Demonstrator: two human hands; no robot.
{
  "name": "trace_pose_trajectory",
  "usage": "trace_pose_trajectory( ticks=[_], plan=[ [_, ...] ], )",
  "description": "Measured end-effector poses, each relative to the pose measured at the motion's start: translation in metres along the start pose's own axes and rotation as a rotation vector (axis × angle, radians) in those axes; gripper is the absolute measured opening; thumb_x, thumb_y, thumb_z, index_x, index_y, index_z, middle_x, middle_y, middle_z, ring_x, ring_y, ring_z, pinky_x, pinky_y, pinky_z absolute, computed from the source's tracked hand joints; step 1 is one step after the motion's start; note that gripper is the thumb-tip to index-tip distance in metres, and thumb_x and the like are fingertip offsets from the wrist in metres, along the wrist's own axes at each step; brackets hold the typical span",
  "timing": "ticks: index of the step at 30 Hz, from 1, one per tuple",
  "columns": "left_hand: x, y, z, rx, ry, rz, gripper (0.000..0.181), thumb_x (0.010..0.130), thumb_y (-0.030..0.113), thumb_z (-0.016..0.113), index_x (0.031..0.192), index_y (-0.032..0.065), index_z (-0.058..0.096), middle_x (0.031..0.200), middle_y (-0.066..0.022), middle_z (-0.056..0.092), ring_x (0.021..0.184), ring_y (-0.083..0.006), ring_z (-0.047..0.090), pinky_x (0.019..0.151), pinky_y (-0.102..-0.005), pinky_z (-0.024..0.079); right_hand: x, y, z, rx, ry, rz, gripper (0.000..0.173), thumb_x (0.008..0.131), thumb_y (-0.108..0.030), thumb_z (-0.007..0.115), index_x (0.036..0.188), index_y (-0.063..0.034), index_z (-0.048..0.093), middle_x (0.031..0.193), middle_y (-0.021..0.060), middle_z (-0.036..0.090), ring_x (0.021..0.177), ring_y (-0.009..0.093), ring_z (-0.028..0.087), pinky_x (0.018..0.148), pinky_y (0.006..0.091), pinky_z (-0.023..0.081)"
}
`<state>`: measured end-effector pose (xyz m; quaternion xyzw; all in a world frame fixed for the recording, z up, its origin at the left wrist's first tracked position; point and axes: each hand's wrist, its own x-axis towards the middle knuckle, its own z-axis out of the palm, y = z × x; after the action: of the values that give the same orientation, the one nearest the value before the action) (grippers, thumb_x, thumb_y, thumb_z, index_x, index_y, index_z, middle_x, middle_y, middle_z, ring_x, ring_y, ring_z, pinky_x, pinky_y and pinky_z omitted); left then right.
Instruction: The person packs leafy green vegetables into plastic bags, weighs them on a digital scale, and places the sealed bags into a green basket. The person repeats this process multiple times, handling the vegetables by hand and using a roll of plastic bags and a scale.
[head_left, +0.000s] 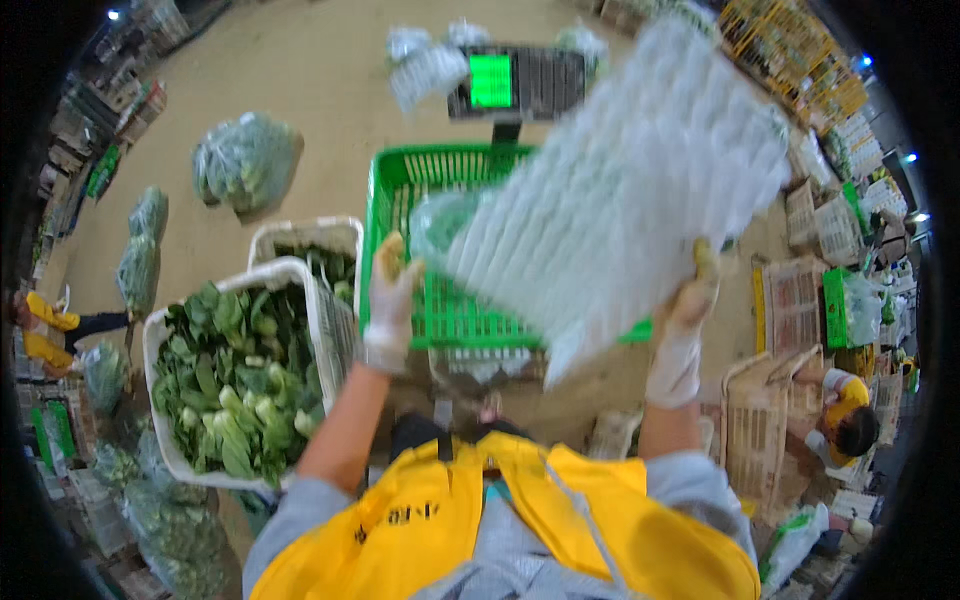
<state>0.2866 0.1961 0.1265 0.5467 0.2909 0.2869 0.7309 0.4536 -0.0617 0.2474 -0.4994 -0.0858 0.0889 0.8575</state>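
My right hand (686, 300), in a white glove with yellowish fingertips, grips the lower right edge of a translucent, ridged plastic sheet (615, 187). The sheet is tilted and blurred, and it covers much of a green plastic crate (371, 210). At the crate's left side is my left hand (391, 292), gloved alike, its thumb apart from its fingers and nothing visible in it. A clear plastic bag (435, 221) lies inside the crate, partly behind the sheet. Just beyond the crate stands a digital scale display (540, 82) with a lit green screen.
Left of me, a white basket (154, 375) holds leafy greens (232, 375), with another white basket (304, 223) behind it. Bagged vegetables (244, 161) lie on the floor. Co-workers in yellow are at far left (49, 330) and right (847, 412), the latter by beige crates (754, 435).
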Motion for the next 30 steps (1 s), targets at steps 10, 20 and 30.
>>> trace_pose_trajectory(
  ticks=[10, 20, 30],
  plan=[
    [0.155, -0.178, 0.000, 0.559, 0.315, -0.309, 0.054, 0.077, 0.032, 0.071, 0.114, 0.0013, 0.049, 0.101, -0.0102, 0.054, 0.084, -0.0199, 0.050, 0.072, -0.0312, 0.045, 0.087, 0.229, 0.023, -1.526, -1.137, -0.350, 0.061, 0.082, -0.045, 0.055, 0.137, -0.0231, 0.040, 0.143, 0.0040, 0.036, 0.132, 0.033, 0.031, 0.108, 0.0488, 0.024],
    [0.134, -0.036, -0.061, 0.077, 0.066, -0.070, 0.028, 0.092, 0.025, 0.055, 0.111, 0.0055, 0.062, 0.101, -0.0018, 0.063, 0.085, -0.0100, 0.056, 0.078, -0.0234, 0.045, 0.116, 0.310, -0.013, -1.919, -1.014, 0.249, 0.087, 0.069, -0.061, 0.066, 0.141, -0.0398, 0.024, 0.153, -0.0020, 0.011, 0.140, 0.033, 0.004, 0.109, 0.0605, 0.008],
    [0.142, -0.046, 0.106, 1.298, -0.891, 0.399, 0.066, 0.073, 0.019, 0.063, 0.134, 0.0155, 0.039, 0.128, -0.0183, 0.045, 0.122, -0.0375, 0.040, 0.101, -0.0506, 0.032, 0.148, 0.298, -0.012, -1.743, -1.128, 0.335, 0.081, 0.067, -0.041, 0.074, 0.137, -0.0252, 0.037, 0.144, 0.0112, 0.030, 0.133, 0.035, 0.027, 0.107, 0.0494, 0.026]
  ],
)
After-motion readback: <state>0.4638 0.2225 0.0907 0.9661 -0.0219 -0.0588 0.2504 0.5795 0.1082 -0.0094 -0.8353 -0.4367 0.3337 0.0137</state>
